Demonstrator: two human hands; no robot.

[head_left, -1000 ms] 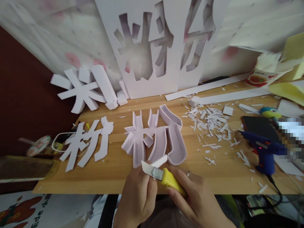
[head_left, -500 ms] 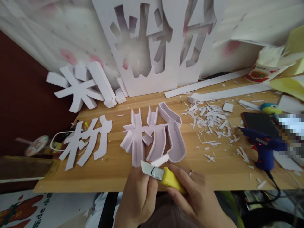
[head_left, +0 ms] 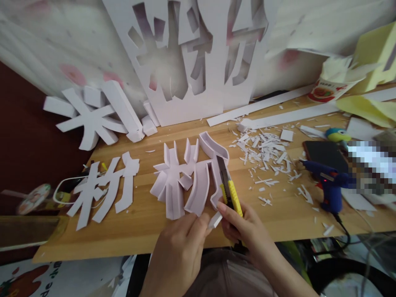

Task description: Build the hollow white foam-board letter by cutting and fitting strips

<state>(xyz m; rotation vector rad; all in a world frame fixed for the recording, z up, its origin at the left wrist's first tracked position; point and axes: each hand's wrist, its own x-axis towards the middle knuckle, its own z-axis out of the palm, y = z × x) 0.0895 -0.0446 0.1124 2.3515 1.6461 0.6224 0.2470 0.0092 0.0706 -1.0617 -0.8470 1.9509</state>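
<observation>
My right hand (head_left: 246,227) is closed round a yellow and black utility knife (head_left: 231,190), its blade pointing up and away over the right side of the hollow foam character (head_left: 175,200). A short white foam strip (head_left: 215,220) sits between my two hands. My left hand (head_left: 185,243) pinches its near end, the fingertips partly hidden. Close to the strip's upper end is my right thumb. The character lies on the wooden table (head_left: 148,235) with raised walls round its strokes, just beyond my hands.
Flat white cut-out pieces (head_left: 89,194) lie at left, a thick foam character (head_left: 95,119) behind them. A cut-out board (head_left: 192,103) leans at the back. Foam scraps (head_left: 262,148), a blue glue gun (head_left: 329,183), a black slab (head_left: 324,152) and a paper tub (head_left: 328,90) are at right.
The knife has swung from pointing left across my left hand to pointing up and away. My right hand has turned with it, and the strip has shifted slightly toward me. The view has shifted.
</observation>
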